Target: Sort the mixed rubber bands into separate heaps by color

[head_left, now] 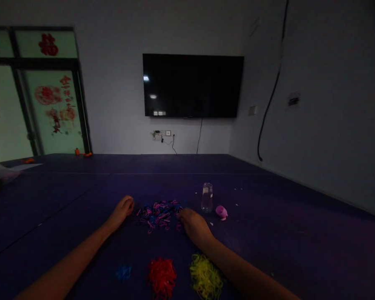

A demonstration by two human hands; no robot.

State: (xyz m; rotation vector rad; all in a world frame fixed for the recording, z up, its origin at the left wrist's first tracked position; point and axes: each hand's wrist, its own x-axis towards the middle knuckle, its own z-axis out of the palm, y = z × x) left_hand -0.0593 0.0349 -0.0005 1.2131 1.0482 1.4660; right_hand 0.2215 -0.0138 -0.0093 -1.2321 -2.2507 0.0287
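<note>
A loose pile of mixed pink, blue and dark rubber bands (159, 213) lies on the dark purple surface in front of me. My left hand (123, 206) rests just left of this pile, its fingers curled closed; whatever they may hold is hidden. At the pile's right edge, my right hand (194, 225) has its fingers bent down and pinched together against the bands. I cannot make out what is between those fingertips. Nearer to me lie a small blue bunch of bands (123, 272), a red heap (162, 276) and a yellow heap (205, 276).
Beyond my right hand a clear jar (207, 198) stands upright, with a pink cap (221, 212) beside it. Small white scraps (236, 204) are scattered to the right. A television (193, 86) hangs on the far wall; a glass door (53, 108) is at left.
</note>
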